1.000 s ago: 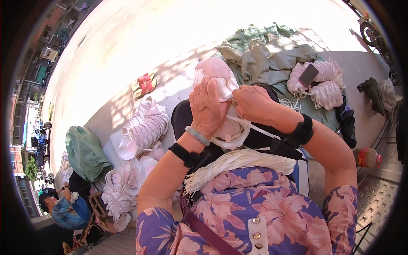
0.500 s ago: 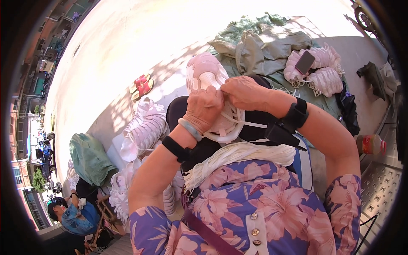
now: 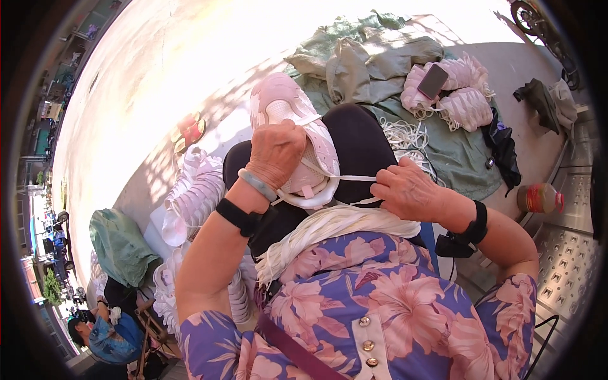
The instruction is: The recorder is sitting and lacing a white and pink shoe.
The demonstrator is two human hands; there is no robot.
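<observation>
Left hand [image 3: 275, 152] clasps pale pink mesh sneaker [image 3: 292, 130] at frame centre, over the dark lap; right hand [image 3: 411, 190] pinches taut flat white shoelace [image 3: 354, 179]; bundle of white laces [image 3: 329, 225] just below.

Lace bundle [image 3: 329, 228] blocks lap; pavement [image 3: 158, 76] free.

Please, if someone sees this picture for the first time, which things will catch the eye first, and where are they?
First, in the middle, the pale pink sneaker, gripped by the left hand while the right hand pulls a white lace sideways from it. Just below lies a bundle of white laces across the lap, above the flowered blouse. At the upper right, more pink sneakers rest on a green cloth, with a dark phone on them.
</observation>
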